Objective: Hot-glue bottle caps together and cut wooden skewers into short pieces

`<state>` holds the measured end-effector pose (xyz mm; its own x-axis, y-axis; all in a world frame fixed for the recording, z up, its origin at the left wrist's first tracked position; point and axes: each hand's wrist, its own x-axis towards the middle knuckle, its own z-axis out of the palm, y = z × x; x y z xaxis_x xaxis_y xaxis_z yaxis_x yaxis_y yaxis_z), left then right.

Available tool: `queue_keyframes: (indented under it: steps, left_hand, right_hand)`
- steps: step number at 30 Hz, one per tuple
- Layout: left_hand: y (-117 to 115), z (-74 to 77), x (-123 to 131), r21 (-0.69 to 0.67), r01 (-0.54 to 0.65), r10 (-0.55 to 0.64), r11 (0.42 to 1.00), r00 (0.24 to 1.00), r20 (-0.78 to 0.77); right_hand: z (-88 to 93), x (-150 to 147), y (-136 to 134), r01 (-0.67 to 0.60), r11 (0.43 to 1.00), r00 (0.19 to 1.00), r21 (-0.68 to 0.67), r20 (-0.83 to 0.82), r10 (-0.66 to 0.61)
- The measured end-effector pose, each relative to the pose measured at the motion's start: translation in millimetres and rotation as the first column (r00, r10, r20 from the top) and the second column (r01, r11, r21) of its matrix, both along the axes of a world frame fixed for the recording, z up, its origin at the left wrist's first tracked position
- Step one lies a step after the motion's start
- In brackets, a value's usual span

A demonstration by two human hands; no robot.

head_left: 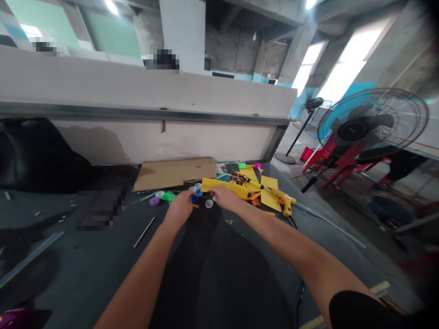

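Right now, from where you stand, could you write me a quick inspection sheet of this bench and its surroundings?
Surface: dark grey tabletop with a brown cardboard sheet on it.
Job's things: yellow card strip, blue bottle caps, white cap, yellow hot glue gun.
Clutter: thin stick, crumpled green scrap, purple cap.
Hands: left hand at the blue caps; right hand at the strip's edge; grip unclear.
Cables: black cord at the glue gun.
Surroundings: pedestal fan, red plastic chairs, concrete pillar.
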<state>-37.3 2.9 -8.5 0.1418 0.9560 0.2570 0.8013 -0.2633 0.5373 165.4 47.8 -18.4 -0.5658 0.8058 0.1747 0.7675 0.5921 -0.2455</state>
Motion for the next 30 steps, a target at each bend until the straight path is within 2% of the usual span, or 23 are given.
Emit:
queue_keyframes:
  steps: [5, 11, 15, 20, 24, 27, 30]
  left_hand:
    - [11.8, -16.8, 6.6, 0.051, 0.023, -0.021, 0.998, 0.999, -0.037]
    - [16.2, -22.3, -4.1, 0.042, 0.026, -0.024, 0.999, 0.999, -0.03]
    - [12.3, -24.9, -9.3, 0.033, 0.013, -0.015, 0.999, 0.999, 0.035]
    - [5.7, -22.6, -14.5, 0.032, -0.051, 0.043, 0.998, 0.978, 0.204]
    - [3.8, -16.2, -10.1, -0.026, -0.066, 0.071, 0.997, 0.909, 0.411]
    - [3.7, -12.9, 1.0, -0.135, 0.044, 0.043, 0.99, 0.812, 0.582]
    - [3.5, -11.8, 11.3, -0.205, 0.145, 0.053, 0.968, 0.681, 0.73]
  right_hand:
    - [7.5, 11.6, 9.0, -0.013, 1.0, 1.0, -0.01, 0.006, 0.013]
    - [12.7, -10.7, 9.4, -0.118, 0.993, 0.992, 0.02, 0.035, 0.118]
    - [12.4, -31.0, 10.8, -0.127, 0.991, 0.99, 0.038, 0.07, 0.124]
    - [11.8, -33.1, 9.7, -0.127, 0.992, 0.992, -0.019, -0.024, 0.127]
    - [13.4, -24.4, 6.7, -0.083, 0.992, 0.985, -0.097, -0.157, 0.067]
    - [15.0, -24.1, -0.9, -0.037, 0.99, 0.968, -0.139, -0.25, 0.001]
    - [17.5, -28.9, -7.9, -0.04, 0.989, 0.951, -0.142, -0.31, -0.006]
